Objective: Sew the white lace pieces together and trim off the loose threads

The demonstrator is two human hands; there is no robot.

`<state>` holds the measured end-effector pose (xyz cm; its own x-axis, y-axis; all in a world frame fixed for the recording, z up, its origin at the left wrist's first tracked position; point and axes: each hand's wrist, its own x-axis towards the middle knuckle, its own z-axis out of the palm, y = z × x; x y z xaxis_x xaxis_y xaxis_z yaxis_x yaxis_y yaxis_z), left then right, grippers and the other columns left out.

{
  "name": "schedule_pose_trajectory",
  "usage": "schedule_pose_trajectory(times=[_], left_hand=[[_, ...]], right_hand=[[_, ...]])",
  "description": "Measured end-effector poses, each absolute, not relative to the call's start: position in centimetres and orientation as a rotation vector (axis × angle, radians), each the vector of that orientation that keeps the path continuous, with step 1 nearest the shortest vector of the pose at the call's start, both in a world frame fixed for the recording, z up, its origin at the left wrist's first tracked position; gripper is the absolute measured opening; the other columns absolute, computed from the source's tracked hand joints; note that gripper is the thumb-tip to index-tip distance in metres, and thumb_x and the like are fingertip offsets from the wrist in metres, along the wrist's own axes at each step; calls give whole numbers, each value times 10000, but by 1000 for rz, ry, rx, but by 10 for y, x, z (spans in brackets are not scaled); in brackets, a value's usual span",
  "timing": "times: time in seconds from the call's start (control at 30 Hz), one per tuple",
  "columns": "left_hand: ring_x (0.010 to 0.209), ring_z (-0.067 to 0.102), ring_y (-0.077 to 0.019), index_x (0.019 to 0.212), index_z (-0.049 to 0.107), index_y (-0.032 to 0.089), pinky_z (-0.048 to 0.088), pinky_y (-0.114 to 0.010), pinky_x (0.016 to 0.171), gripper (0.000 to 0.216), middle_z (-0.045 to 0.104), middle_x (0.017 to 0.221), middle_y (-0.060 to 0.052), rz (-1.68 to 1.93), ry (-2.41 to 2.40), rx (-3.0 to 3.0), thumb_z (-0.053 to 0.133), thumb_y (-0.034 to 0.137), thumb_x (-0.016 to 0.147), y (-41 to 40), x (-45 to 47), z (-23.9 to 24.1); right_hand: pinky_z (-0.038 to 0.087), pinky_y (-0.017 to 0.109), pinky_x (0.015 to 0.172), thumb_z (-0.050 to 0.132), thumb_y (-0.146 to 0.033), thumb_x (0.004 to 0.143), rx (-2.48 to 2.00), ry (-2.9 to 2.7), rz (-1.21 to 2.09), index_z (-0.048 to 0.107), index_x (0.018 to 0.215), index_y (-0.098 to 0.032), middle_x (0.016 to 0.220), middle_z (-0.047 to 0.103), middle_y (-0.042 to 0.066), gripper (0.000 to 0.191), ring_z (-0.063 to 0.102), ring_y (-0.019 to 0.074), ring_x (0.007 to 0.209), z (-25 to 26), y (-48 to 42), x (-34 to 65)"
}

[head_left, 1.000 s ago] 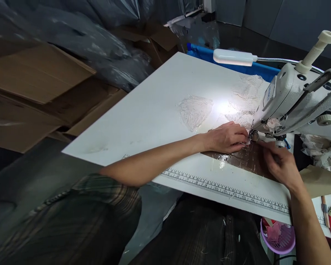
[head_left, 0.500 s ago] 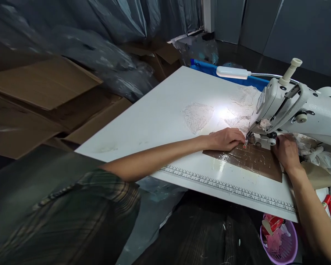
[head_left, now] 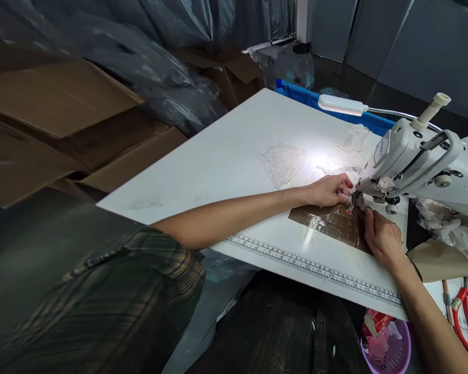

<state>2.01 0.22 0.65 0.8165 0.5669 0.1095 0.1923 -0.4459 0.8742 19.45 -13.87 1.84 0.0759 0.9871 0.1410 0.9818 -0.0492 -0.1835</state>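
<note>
My left hand (head_left: 330, 190) is beside the needle area of a white sewing machine (head_left: 398, 150). Its fingers are pinched together around something small and pale that I cannot make out. In front of the presser foot, my right hand (head_left: 384, 236) rests with its fingers closed, and whatever they hold is hidden. A shiny brown sheet (head_left: 327, 221) lies under the foot, partly covered by my right hand. Pale lace pieces lie beyond my left hand, one lace piece (head_left: 284, 165) to the left and another lace piece (head_left: 353, 137) farther back.
A lit lamp (head_left: 342, 105) shines on the white table (head_left: 203, 171). A printed ruler scale (head_left: 308, 263) runs along its front edge. Red-handled pliers (head_left: 466, 322) lie at the right. Below is a purple basket (head_left: 400, 350) with scraps; cardboard boxes (head_left: 70, 114) stand at the left.
My right hand has moved left from beside the machine bed to just before the presser foot. My left hand has turned slightly, its fingers lifting near the needle. The view has shifted a little.
</note>
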Motion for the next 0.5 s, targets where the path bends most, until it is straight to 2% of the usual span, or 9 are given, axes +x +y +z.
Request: schedule_pose_trajectory(times=[0.13,0.5], left_hand=[[901,706,-182,1071,486,146,532,-322,813,249,738,899,-69,486,539,2026,565,232,851,3,20,5],[810,680,-161,1223,477,118,505,-279,702,390,726,875,-48,487,479,2118,495,179,839,5,18,5]], right_hand=[[201,292,506,242,-465,1049,-2247,-2029,-128,633,919,-159,648,639,74,513,521,174,473,13,-126,187],[153,286,512,383,-448,1031,-2325,-2057,-159,643,1030,-137,852,723,128,406,610,197,595,19,-115,172]])
